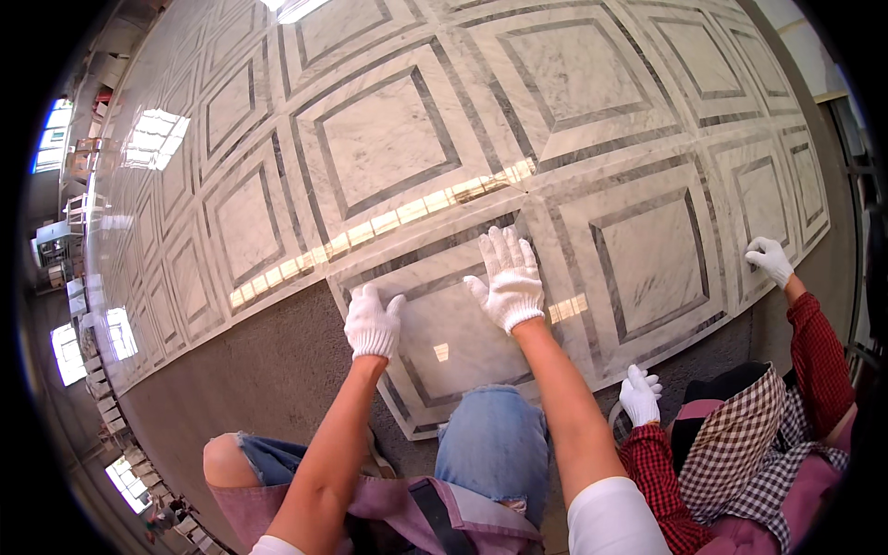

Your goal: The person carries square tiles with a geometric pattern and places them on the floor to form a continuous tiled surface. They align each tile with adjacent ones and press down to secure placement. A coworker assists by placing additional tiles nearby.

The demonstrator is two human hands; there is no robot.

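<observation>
Marble tile [435, 324] lies beneath a spread right hand [509, 285], left hand [372, 324] curled at its edge, grip unclear.

Four white gloves [513, 289] (two on one co-worker [735, 449]), two bare forearms [333, 439], two red checked sleeves [820, 361]

Your floor [250, 361] is rough and grey-brown, showing to the left of your left hand [373, 322] and on your side of it. Directly on it lies a broad spread of polished marble panels [388, 139], beyond your fingertips and rightward of your right hand [511, 282], with one framed panel [453, 324] right under both hands.
</observation>
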